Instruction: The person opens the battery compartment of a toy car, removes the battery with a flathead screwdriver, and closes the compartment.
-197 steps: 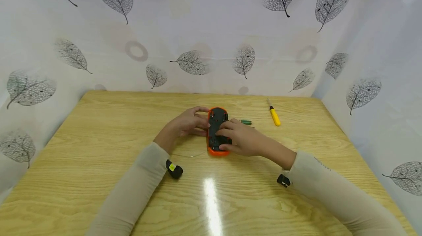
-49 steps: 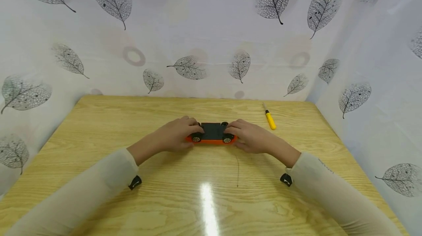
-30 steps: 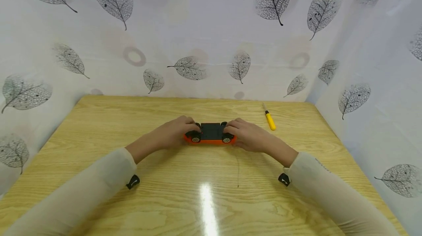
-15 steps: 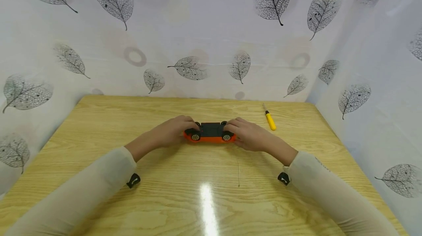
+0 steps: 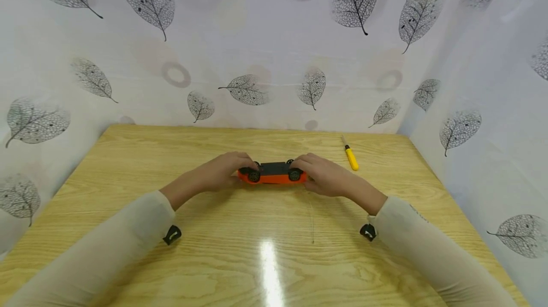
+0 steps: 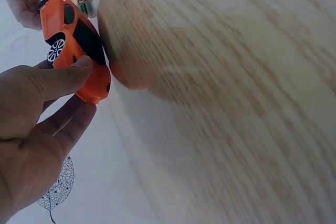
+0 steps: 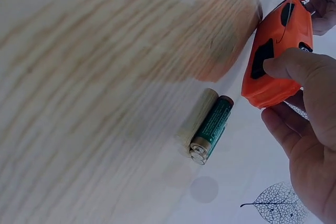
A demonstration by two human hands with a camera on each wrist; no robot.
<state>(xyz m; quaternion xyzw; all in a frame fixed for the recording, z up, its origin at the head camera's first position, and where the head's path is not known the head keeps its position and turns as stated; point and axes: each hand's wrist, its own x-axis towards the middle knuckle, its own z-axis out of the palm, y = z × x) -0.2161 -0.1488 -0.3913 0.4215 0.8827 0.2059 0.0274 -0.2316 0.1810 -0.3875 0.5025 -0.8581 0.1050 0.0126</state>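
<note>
An orange toy car (image 5: 274, 179) lies crosswise between both hands, wheels up, its black underside (image 5: 275, 169) tilted away from the head camera. My left hand (image 5: 224, 171) grips the left end, thumb on the orange body (image 6: 95, 85) and fingers beneath in the left wrist view. At the opposite end, my right hand (image 5: 325, 174) holds the car, its thumb near a dark window (image 7: 262, 59). A thin wire (image 5: 312, 223) trails from the car's right end toward the front. Green batteries (image 7: 214, 121) lie on the table close to the right hand; that hand hides them in the head view.
A yellow-handled screwdriver (image 5: 351, 158) lies at the back right of the wooden table (image 5: 171, 259). Behind the table hangs a white curtain (image 5: 274, 26) printed with leaves, which also runs along both sides.
The car has turned from lengthwise to crosswise since the earliest frame, and both hands now hold its ends. Over the last second it has tilted, showing more orange side and less underside.
</note>
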